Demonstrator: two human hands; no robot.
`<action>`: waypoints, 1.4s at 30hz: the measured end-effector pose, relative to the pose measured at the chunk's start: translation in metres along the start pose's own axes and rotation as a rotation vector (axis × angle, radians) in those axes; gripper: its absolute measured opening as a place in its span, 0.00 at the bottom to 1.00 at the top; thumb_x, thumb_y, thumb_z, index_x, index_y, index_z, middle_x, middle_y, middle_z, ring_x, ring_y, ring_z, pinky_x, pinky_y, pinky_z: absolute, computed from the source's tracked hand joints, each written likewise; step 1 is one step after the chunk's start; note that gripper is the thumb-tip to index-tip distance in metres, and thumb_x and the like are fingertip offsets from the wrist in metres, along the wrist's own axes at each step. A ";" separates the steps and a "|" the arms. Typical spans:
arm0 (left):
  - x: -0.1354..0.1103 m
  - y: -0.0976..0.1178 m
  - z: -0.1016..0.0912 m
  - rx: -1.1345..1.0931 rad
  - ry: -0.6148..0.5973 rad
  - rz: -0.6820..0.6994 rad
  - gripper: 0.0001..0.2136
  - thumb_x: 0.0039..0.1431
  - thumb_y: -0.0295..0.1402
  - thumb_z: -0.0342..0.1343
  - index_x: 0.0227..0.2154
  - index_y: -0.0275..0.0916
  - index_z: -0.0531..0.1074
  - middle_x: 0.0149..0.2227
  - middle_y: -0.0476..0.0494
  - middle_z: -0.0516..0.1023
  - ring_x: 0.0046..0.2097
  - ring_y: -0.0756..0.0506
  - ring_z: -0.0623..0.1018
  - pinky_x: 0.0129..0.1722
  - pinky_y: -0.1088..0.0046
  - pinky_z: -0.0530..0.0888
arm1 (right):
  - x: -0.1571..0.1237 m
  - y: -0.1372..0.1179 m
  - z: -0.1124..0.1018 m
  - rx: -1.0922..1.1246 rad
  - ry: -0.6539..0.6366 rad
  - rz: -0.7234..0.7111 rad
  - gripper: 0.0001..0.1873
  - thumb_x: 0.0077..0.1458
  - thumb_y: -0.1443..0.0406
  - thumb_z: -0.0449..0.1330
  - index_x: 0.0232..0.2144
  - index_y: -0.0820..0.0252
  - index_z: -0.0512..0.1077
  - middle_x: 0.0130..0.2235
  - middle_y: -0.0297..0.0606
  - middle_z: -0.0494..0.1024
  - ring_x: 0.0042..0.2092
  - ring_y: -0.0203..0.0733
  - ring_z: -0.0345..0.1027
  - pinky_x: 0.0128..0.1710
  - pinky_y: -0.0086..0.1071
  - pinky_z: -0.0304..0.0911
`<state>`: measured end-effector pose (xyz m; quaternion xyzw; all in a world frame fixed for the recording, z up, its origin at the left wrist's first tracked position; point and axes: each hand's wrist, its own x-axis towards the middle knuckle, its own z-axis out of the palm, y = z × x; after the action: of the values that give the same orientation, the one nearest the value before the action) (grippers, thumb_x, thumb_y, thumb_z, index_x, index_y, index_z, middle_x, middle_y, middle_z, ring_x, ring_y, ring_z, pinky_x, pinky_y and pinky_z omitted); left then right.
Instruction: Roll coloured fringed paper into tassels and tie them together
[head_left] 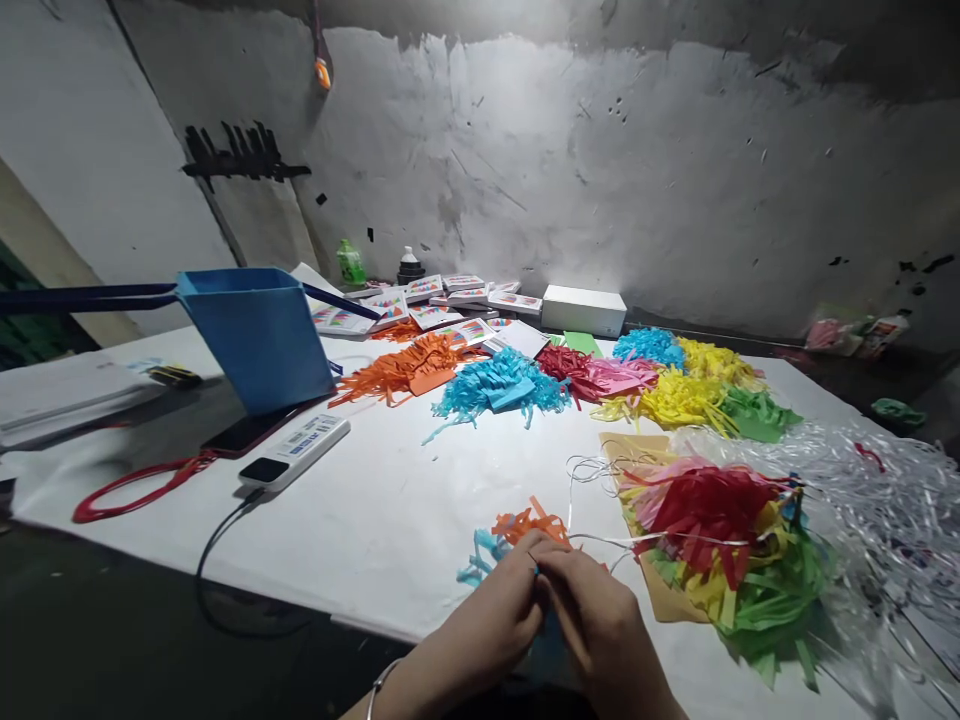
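My left hand and my right hand meet at the table's front edge, fingers pinched together. Between and beneath them is an orange and blue tissue-paper tassel, its fringe sticking out past the fingers and some blue paper showing below. Something small and dark blue shows at the fingertips, too small to name. A thin white string leads from the hands rightward to a garland of red, yellow and green tissue tassels. That garland lies partly over a brown paper sheet.
Bundles of fringed paper, including orange and blue, lie across the white table. Left stand a blue box and a white device with a cable. Clear plastic strands heap at right; a white box is behind.
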<state>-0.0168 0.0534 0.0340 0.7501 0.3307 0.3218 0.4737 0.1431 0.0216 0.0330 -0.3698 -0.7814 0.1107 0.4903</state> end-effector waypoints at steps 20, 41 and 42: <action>-0.001 -0.015 0.016 -0.260 0.065 -0.173 0.03 0.56 0.31 0.58 0.30 0.38 0.71 0.32 0.47 0.70 0.34 0.45 0.74 0.30 0.70 0.73 | -0.022 -0.004 0.014 0.039 0.152 0.286 0.08 0.65 0.66 0.55 0.39 0.55 0.75 0.33 0.35 0.80 0.34 0.37 0.78 0.34 0.24 0.72; -0.009 -0.017 0.017 -0.649 0.063 -0.252 0.19 0.56 0.48 0.64 0.28 0.36 0.69 0.25 0.54 0.64 0.20 0.57 0.63 0.17 0.82 0.60 | -0.048 -0.019 0.008 0.051 0.272 0.383 0.08 0.64 0.69 0.56 0.40 0.53 0.75 0.32 0.31 0.78 0.33 0.32 0.73 0.37 0.22 0.66; -0.009 -0.016 0.017 -0.638 0.061 -0.251 0.19 0.56 0.48 0.64 0.28 0.36 0.69 0.25 0.54 0.64 0.20 0.56 0.63 0.18 0.82 0.61 | -0.048 -0.018 0.008 0.048 0.267 0.372 0.08 0.64 0.69 0.56 0.40 0.53 0.75 0.32 0.31 0.78 0.33 0.32 0.73 0.36 0.22 0.66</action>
<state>-0.0116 0.0432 0.0116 0.5074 0.3172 0.3705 0.7104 0.1397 -0.0227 0.0063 -0.5069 -0.6252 0.1679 0.5692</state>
